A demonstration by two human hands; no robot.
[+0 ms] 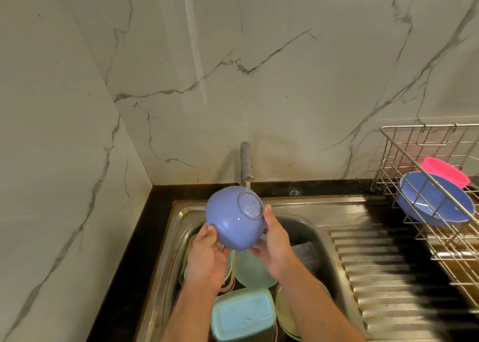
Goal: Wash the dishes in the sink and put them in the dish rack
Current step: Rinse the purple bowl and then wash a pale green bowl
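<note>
A blue bowl [234,218] is held bottom-up over the sink [178,220], right under the tap [246,164], and a thin stream of water falls on its base. My left hand [207,256] grips its lower left edge. My right hand [273,243] holds its right side, thumb up by the base ring. Below in the sink lie a pale green plate [252,271], a light blue rectangular container [243,313] upside down, and other dishes partly hidden by my arms.
A wire dish rack [445,240] stands at the right on the ribbed steel drainboard [383,277]. It holds a second blue bowl [435,199] and a pink bowl [444,172]. Marble walls close the back and left; a black counter edges the sink.
</note>
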